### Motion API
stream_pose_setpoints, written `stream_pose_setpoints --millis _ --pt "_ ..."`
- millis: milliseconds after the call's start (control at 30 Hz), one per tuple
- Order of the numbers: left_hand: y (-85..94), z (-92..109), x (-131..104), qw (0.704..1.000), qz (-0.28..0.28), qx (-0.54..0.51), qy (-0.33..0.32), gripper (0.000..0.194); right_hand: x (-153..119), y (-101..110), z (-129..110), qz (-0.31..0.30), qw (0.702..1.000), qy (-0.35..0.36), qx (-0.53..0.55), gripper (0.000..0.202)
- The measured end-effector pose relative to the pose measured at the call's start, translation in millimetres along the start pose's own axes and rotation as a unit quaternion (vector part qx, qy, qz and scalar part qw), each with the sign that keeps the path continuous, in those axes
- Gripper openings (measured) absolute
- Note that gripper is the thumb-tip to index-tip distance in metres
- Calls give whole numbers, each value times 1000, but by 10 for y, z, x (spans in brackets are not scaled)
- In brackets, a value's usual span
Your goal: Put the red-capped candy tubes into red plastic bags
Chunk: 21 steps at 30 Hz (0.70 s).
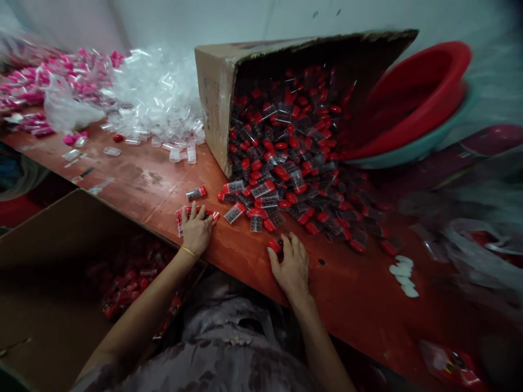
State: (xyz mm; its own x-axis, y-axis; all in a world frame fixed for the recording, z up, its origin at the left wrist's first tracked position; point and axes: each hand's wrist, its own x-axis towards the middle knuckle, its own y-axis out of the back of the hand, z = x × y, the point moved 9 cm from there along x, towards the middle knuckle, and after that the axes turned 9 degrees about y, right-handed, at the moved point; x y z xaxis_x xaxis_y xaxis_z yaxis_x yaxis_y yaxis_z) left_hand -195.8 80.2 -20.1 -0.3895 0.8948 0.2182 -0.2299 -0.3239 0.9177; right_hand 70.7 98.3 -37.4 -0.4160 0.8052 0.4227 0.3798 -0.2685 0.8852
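My left hand (196,231) rests on a small pile of red printed packets (180,219), its fingers stretched over them. Just beyond it lies a clear case with a red cap (196,193), dark pieces showing inside. My right hand (291,264) is closed around another red-capped case (275,246), partly hidden by the fingers. Ahead of both hands, a large heap of the same red-capped cases (281,173) spills onto the table from a cardboard box (214,103) lying on its side.
Clear plastic cases (155,92) and pink pieces (77,76) are heaped at the far left. A red basin (408,103) leans at the right, over white discs (403,276). Below the reddish table (139,179), an open carton (44,261) holds red items.
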Motion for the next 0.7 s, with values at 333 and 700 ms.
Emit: stream_pose_setpoints --millis 333,700 --pt "7 171 -84 1000 2 -26 -12 30 -24 65 2 43 999 -1 -6 45" --pt "332 26 -183 887 14 -430 169 30 92 403 -476 109 974 50 191 33"
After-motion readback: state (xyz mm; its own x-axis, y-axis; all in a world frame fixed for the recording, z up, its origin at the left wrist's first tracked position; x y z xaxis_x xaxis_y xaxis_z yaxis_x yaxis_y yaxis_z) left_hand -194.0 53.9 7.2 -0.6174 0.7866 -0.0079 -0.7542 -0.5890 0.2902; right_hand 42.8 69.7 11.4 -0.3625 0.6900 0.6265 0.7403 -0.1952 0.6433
